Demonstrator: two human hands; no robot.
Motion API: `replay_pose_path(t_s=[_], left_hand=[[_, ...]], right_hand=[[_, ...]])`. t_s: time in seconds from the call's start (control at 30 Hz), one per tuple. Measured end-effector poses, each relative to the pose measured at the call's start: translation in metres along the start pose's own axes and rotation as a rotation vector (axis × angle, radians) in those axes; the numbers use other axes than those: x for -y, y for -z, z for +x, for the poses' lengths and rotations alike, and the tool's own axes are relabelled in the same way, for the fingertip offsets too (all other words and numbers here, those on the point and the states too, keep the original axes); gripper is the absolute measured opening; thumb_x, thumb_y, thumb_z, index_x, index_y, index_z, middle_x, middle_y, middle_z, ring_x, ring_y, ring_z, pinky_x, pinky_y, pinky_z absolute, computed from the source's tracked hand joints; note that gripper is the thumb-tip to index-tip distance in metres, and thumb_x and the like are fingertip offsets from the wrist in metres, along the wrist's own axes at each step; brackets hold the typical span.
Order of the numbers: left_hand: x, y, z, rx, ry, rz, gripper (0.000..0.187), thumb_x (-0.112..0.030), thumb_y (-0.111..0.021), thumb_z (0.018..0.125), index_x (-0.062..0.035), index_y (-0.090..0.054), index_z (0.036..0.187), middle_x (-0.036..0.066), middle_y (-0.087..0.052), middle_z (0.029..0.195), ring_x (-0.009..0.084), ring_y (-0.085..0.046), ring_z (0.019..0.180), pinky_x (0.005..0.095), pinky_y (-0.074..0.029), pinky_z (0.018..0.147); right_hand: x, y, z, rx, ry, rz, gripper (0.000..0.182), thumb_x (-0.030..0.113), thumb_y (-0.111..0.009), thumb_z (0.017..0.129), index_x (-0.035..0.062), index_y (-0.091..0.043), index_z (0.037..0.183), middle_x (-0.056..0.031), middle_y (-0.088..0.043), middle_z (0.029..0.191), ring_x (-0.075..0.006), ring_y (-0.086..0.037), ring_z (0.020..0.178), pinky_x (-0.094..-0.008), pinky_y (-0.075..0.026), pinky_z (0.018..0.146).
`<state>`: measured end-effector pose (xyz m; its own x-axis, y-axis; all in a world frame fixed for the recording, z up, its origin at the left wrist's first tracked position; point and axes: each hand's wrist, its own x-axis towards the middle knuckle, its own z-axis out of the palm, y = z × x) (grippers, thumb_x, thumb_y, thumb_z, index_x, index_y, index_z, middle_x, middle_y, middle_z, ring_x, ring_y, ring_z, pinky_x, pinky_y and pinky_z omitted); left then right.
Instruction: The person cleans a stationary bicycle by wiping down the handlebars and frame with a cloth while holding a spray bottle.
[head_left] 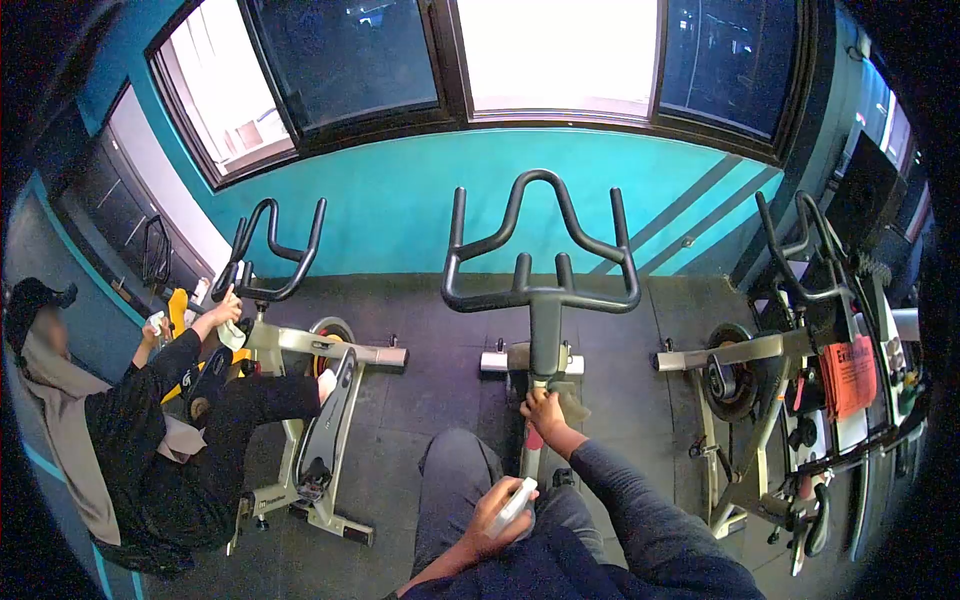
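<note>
I sit astride an exercise bike, its black handlebar [541,298] in front of me. My left hand [490,518], low in the middle, is closed around a white spray bottle [513,507], whose lower part is hidden. Ahead of it, my right hand [545,412] presses against the bike's frame just below the handlebar post [546,340]. Its fingers are bent around a greyish cloth [573,401], which sticks out on the right side. A red patch [533,437] shows on the frame tube under that hand.
At left, another person [130,430] sits on a second bike [325,420], holding a white cloth [232,335] and a small white bottle [155,322]. A third bike [745,400] stands at right, near a red-orange sign [849,376]. Windows [560,60] line the turquoise wall.
</note>
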<state>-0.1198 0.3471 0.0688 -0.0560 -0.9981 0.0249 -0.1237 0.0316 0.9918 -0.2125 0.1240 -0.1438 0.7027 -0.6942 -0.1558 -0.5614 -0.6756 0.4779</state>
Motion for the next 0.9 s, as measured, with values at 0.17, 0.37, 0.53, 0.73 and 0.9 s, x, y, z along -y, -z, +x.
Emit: replay_pose_path(t_s=[0.17, 0.37, 0.53, 0.73, 0.9], left_hand=[[-0.006, 0.010, 0.001, 0.000, 0.020, -0.068, 0.033, 0.000, -0.055, 0.073, -0.0004, -0.050, 0.106, 0.009, -0.058, 0.099, 0.0162, -0.057, 0.095, 0.0296, -0.044, 0.084], [0.003, 0.018, 0.009, 0.029, -0.001, -0.135, 0.037, 0.002, -0.054, 0.074, 0.0018, -0.047, 0.111, 0.010, -0.058, 0.100, 0.0163, -0.056, 0.098, 0.0298, -0.043, 0.087], [0.000, 0.016, 0.012, 0.038, -0.076, -0.070, 0.037, 0.002, -0.054, 0.075, 0.0017, -0.047, 0.111, 0.010, -0.058, 0.100, 0.0177, -0.056, 0.099, 0.0305, -0.043, 0.088], [-0.017, 0.016, 0.018, 0.042, -0.035, -0.006, 0.036, 0.002, -0.055, 0.074, 0.0015, -0.047, 0.109, 0.010, -0.058, 0.099, 0.0173, -0.057, 0.098, 0.0301, -0.043, 0.087], [-0.002, 0.010, 0.021, -0.002, -0.061, -0.067, 0.034, 0.002, -0.055, 0.075, 0.0014, -0.047, 0.108, 0.009, -0.058, 0.098, 0.0166, -0.058, 0.096, 0.0289, -0.045, 0.082]], right_hand=[[0.009, 0.005, -0.004, 0.052, -0.156, 0.017, 0.036, 0.039, -0.051, 0.082, 0.0295, -0.046, 0.117, -0.0030, -0.044, 0.112, -0.0254, -0.037, 0.107, -0.0482, -0.038, 0.074], [-0.019, 0.063, -0.008, 0.372, -0.512, 0.721, 0.073, 0.058, -0.055, 0.078, 0.0188, -0.032, 0.135, -0.0083, -0.056, 0.113, -0.0247, -0.046, 0.109, -0.0422, -0.044, 0.083], [0.001, 0.028, 0.006, 0.412, -0.773, 0.971, 0.047, 0.046, -0.052, 0.085, 0.0223, -0.042, 0.124, -0.0100, -0.057, 0.109, -0.0272, -0.055, 0.091, -0.0411, -0.050, 0.071], [0.009, 0.022, 0.006, 0.172, -0.567, 0.637, 0.030, 0.019, -0.045, 0.088, 0.0265, -0.047, 0.116, -0.0100, -0.053, 0.107, -0.0280, -0.046, 0.103, -0.0407, -0.049, 0.070], [-0.002, 0.030, -0.008, 0.170, -0.383, 0.482, 0.027, 0.023, -0.047, 0.087, 0.0288, -0.050, 0.113, -0.0078, -0.051, 0.107, -0.0268, -0.043, 0.106, -0.0401, -0.048, 0.071]])
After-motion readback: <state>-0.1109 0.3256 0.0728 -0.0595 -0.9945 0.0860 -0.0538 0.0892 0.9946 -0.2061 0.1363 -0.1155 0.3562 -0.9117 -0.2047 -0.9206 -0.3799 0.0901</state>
